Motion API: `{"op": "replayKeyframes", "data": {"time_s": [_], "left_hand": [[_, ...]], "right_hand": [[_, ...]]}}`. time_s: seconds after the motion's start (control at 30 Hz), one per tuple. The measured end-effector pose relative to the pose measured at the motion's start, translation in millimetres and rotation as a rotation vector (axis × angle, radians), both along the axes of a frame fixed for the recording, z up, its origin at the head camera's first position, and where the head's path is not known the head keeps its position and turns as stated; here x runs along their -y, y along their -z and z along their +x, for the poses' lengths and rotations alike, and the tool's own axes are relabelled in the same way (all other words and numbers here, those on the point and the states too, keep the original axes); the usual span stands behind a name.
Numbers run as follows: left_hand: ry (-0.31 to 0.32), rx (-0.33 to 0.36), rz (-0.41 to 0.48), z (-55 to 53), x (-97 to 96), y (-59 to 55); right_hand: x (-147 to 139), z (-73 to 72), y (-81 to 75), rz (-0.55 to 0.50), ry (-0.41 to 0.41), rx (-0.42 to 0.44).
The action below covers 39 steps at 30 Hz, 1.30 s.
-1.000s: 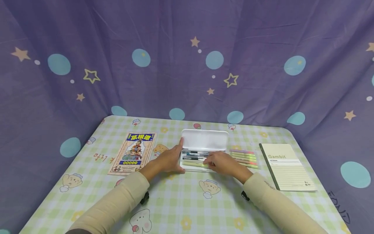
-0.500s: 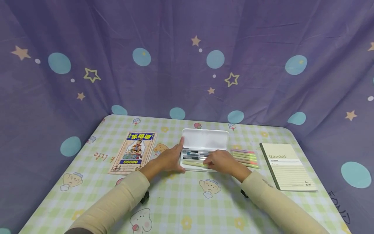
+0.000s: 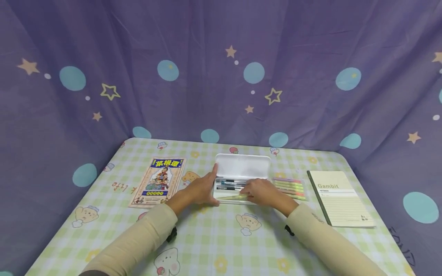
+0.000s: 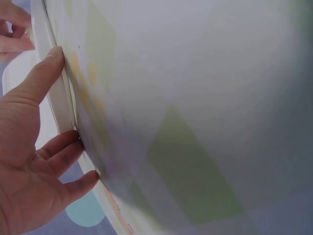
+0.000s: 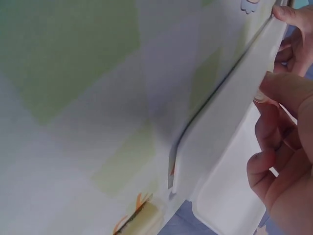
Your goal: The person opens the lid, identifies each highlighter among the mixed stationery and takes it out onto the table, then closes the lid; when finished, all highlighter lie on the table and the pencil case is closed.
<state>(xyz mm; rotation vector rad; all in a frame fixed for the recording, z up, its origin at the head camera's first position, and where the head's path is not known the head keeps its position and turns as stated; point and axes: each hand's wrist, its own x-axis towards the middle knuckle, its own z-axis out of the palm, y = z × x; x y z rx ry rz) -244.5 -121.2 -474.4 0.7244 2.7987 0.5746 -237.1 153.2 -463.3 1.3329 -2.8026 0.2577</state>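
Observation:
An open white pencil case (image 3: 243, 166) lies in the middle of the table in the head view, its lid tipped back. Several dark-and-clear pens (image 3: 230, 184) rest inside it. My left hand (image 3: 203, 188) spans the case's left end, thumb at the front wall and the other fingers extended along the side. Over the right part of the case, my right hand (image 3: 262, 191) pinches a pale yellow-green highlighter (image 3: 230, 197) near its right end. That highlighter lies along the front of the case; the fingers hide its right end. In the right wrist view, thumb (image 5: 283, 88) and forefinger meet above the case.
Right of the case lies a clear pack of several coloured highlighters (image 3: 290, 188). A cream notebook (image 3: 340, 197) with a dark green spine sits farther right. On the left is an illustrated book (image 3: 159, 182). A checked cloth (image 3: 207, 245) covers the table, and a purple curtain (image 3: 193, 103) hangs behind.
The highlighter's left end has swung slightly toward the case's front wall. Both hands have kept nearly the same place. The whole head view has shifted a little.

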Motion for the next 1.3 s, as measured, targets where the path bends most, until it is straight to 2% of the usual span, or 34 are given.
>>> {"op": "replayKeyframes", "data": {"time_s": [0.13,0.3,0.63,1.0,1.3], "left_hand": [[-0.011,0.004,-0.009,-0.6,0.2,0.8],[-0.007,0.005,-0.006,-0.9,0.4,1.6],[-0.011,0.011,-0.001,0.1,0.7,0.9],[-0.012,0.011,-0.007,0.5,-0.4,0.7],[-0.016,0.010,-0.013,0.6,-1.5,1.1]], "right_hand": [[-7,0.5,-1.7,-0.051,-0.017,-0.018],[-14,0.7,-1.9,-0.091,0.006,0.045],[-32,-1.9,2.2,-0.229,0.004,0.090],[-60,-3.3,-1.0,-0.314,0.114,0.214],[-84,-4.7,0.1,-0.336,0.162,0.238]]}}
